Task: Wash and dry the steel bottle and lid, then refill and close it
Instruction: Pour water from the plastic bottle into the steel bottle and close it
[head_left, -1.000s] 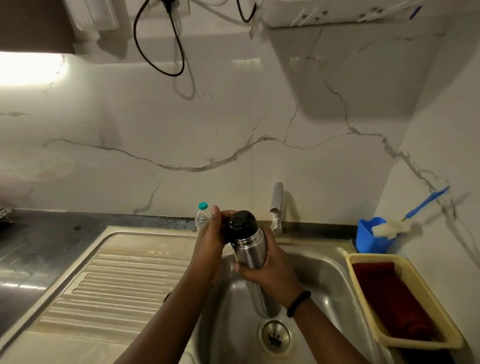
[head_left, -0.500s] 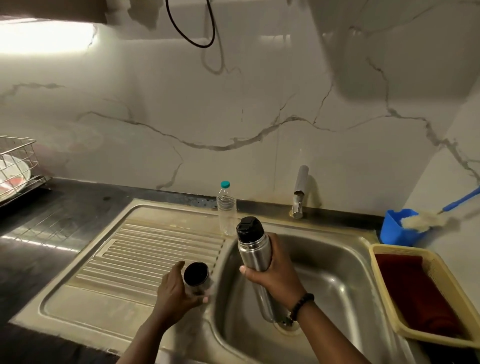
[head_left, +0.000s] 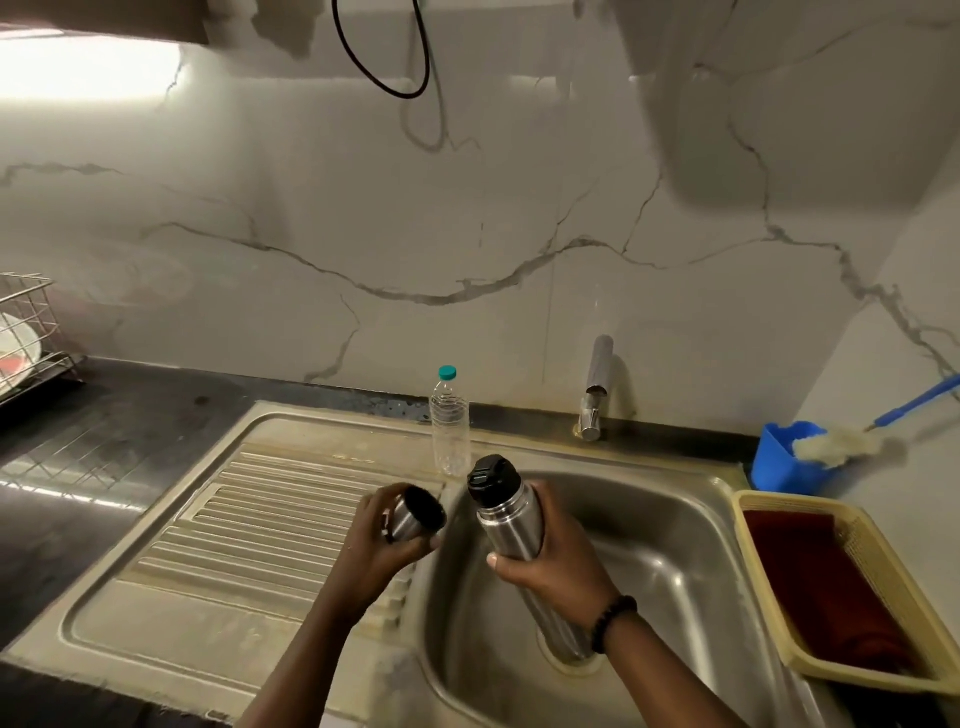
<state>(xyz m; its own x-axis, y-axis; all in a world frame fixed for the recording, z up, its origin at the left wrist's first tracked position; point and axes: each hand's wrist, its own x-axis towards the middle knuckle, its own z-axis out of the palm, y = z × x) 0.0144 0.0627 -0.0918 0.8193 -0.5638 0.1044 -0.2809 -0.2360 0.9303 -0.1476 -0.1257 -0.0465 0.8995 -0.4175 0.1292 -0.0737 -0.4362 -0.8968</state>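
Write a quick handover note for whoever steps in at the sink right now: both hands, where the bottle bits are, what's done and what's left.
Left hand: grips the steel outer cap with black lining, held over the draining board at the basin's edge.
Right hand: grips the tall steel bottle, tilted over the sink basin; its black inner stopper is on.
Done: outer cap is off.
Left: remove stopper, wash, dry, refill, close. No water is visibly running from the tap.
Nearby: blue-handled bottle brush in a blue holder, red cloth in the yellow basket, small clear plastic bottle behind the sink.
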